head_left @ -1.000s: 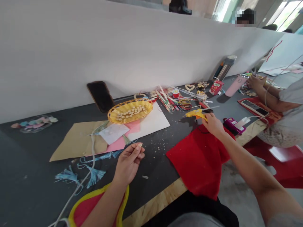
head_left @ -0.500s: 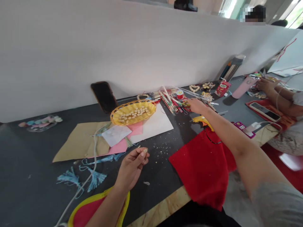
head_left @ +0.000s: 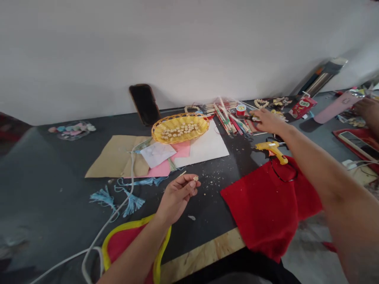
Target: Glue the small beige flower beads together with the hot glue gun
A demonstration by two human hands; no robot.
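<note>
Head view: my left hand (head_left: 177, 197) pinches one pale flower piece (head_left: 196, 178) at its fingertips; at its two o'clock, my right hand (head_left: 268, 120) touches seeming scissors (head_left: 249, 117), grip I cannot tell. Gentle pinching should protect the shape.

Wall (head_left: 183, 51): diffuse light, brightest mid-span, dimmer toward both sides.
Desk (head_left: 207, 217): dim; lower-left corner blurred.
Phone (head_left: 145, 104): soft shadow on wall at right.
Pink bottle (head_left: 334, 107): dark shadow at base; edge distortion.
Left hand (head_left: 179, 195): legible; small pale piece (head_left: 196, 178) lacks detail.
</note>
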